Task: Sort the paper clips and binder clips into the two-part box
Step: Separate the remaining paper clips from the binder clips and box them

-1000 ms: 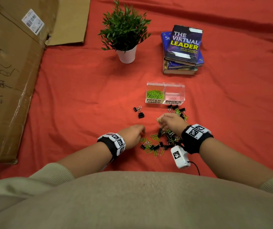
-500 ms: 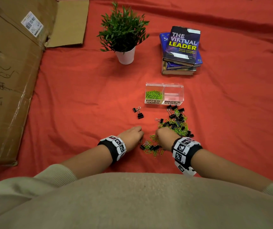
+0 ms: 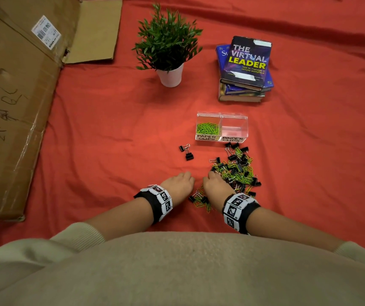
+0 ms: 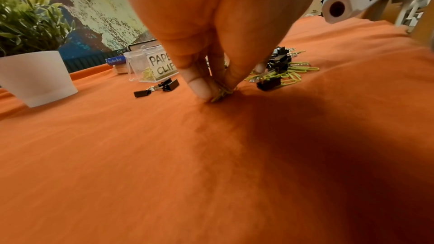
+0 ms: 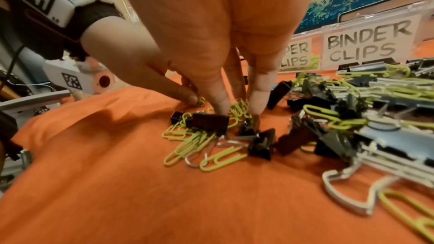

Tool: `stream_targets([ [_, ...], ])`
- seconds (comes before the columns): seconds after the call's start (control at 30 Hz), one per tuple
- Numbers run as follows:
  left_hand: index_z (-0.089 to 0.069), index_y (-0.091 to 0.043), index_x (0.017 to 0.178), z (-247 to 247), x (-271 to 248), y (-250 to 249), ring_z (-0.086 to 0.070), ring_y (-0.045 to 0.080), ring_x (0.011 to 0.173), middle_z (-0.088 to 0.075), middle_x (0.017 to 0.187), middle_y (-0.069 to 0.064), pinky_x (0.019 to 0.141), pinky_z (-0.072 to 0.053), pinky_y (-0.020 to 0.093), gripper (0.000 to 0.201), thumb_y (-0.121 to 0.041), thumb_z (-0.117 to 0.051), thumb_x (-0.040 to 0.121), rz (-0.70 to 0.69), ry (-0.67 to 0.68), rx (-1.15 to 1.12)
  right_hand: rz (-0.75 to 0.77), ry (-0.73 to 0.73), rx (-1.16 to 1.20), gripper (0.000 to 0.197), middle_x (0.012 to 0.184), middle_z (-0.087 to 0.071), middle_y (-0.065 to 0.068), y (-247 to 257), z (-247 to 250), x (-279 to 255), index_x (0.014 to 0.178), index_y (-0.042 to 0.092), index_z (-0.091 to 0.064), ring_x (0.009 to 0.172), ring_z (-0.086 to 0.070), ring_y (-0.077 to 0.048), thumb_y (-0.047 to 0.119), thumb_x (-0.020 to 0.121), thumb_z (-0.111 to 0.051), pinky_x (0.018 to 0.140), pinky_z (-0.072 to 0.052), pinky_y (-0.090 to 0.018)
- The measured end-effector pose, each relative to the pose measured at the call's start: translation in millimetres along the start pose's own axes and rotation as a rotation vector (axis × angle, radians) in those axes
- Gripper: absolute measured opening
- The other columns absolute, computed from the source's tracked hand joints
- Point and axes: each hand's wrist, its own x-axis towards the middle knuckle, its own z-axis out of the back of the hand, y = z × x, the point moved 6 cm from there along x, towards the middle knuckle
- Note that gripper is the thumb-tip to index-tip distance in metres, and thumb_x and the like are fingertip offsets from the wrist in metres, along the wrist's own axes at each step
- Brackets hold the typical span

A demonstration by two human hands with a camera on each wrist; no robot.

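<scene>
So L hand (image 4: pixel 209 73) grip pinches green paper clips (image 4: pixel 222 93); R hand (image 5: pixel 225 84) fingers down in pile (image 3: pixel 235 171), hold unclear; box (image 3: pixel 234 117) straight ahead, nearer R.

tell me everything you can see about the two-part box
The two-part box is small and looks like clear plastic, standing upright on the red cloth with no lid seen over it. A wall splits it. The left half, labelled PAPER CLIPS, holds green paper clips; the right half, labelled BINDER CLIPS, looks empty. The mixed pile reaches its front. No hand touches it.

Green paper clips (image 3: pixel 208 128), black binder clips (image 3: pixel 187 152)
</scene>
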Motion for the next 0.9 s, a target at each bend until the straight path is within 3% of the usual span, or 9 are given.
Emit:
stream_targets([
  [0.23,-0.044,-0.001,0.120,0.3,4.8,-0.2,-0.046,0.032,0.118,-0.049,0.125,0.017,0.087,-0.045,0.040,0.028,-0.004,-0.029,0.096,-0.026,-0.021,0.053,0.096,-0.053,0.118,0.032,0.116,-0.049,-0.017,-3.2,-3.9,-0.2,0.112,-0.001,-0.051,0.110,-0.049,-0.031,-0.010,0.083,-0.045,0.090,-0.044,-0.039],
  [0.4,-0.042,-0.003,0.121,-4.4,7.0,7.2,-0.047,0.032,0.119,-0.047,0.126,0.016,0.090,-0.044,0.042,0.027,-0.005,-0.030,0.097,0.056,0.011,-0.054,0.070,0.008,0.218,0.024,0.113,-0.057,-0.016,-10.3,0.1,7.5,0.108,-0.001,-0.057,0.104,-0.056,-0.030,0.002,0.084,-0.050,0.088,-0.044,-0.033],
  [0.5,-0.042,-0.002,0.118,-9.9,10.4,19.0,-0.052,0.036,0.114,-0.047,0.124,0.018,0.093,-0.042,0.045,0.023,-0.007,-0.036,0.096,0.137,0.049,-0.276,-0.053,0.007,0.488,0.011,0.089,-0.067,-0.009,-27.5,24.5,16.3,0.091,0.006,-0.066,0.077,-0.060,-0.020,0.011,0.081,-0.063,0.076,-0.050,-0.029],
  [0.57,-0.043,0.000,0.116,-10.1,11.1,23.5,-0.053,0.036,0.111,-0.049,0.122,0.020,0.092,-0.039,0.041,0.023,-0.013,-0.042,0.097,0.162,0.036,-0.416,-0.097,-0.001,0.699,0.004,0.072,-0.065,-0.002,-40.5,52.4,23.4,0.084,0.008,-0.066,0.061,-0.058,-0.013,0.010,0.080,-0.067,0.062,-0.053,-0.028],
  [0.63,-0.045,0.001,0.113,-8.4,11.7,25.7,-0.052,0.035,0.109,-0.051,0.120,0.020,0.088,-0.037,0.035,0.024,-0.016,-0.044,0.096,0.183,0.017,-0.515,-0.118,-0.029,0.828,0.005,0.068,-0.064,-0.001,-53.2,84.2,34.7,0.086,0.005,-0.066,0.055,-0.059,-0.009,0.007,0.082,-0.066,0.047,-0.047,-0.018],
  [0.7,-0.045,0.002,0.114,-6.5,12.8,28.2,-0.052,0.035,0.108,-0.053,0.118,0.021,0.085,-0.036,0.032,0.023,-0.013,-0.043,0.097,0.206,0.020,-0.590,-0.126,-0.117,0.867,0.001,0.067,-0.065,-0.002,-66.5,116.2,51.0,0.083,0.006,-0.065,0.052,-0.060,-0.007,0.006,0.082,-0.066,0.042,-0.045,-0.013],
  [0.77,-0.047,0.002,0.112,-1.7,16.1,32.0,-0.052,0.034,0.106,-0.055,0.115,0.021,0.083,-0.036,0.032,0.020,-0.012,-0.042,0.097,0.221,0.015,-0.637,-0.132,-0.205,0.828,0.006,0.070,-0.066,-0.006,-76.0,139.0,72.3,0.077,0.008,-0.064,0.057,-0.063,-0.013,0.004,0.081,-0.066,0.054,-0.054,-0.023],
  [0.83,-0.048,0.000,0.105,6.9,20.8,38.9,-0.053,0.035,0.103,-0.057,0.112,0.023,0.083,-0.037,0.035,0.016,-0.012,-0.040,0.098,0.256,0.002,-0.668,-0.153,-0.264,0.662,0.003,0.080,-0.068,-0.011,-80.2,148.1,90.7,0.083,0.005,-0.066,0.071,-0.065,-0.022,0.005,0.080,-0.066,0.070,-0.057,-0.034],
  [0.9,-0.049,0.001,0.104,20.6,27.4,46.7,-0.054,0.035,0.101,-0.058,0.111,0.023,0.081,-0.038,0.036,0.017,-0.010,-0.038,0.099,0.291,-0.032,-0.681,-0.151,-0.288,0.506,0.014,0.090,-0.069,-0.011,-80.0,147.6,103.7,0.093,0.005,-0.067,0.085,-0.065,-0.026,0.007,0.079,-0.065,0.079,-0.054,-0.034],
])
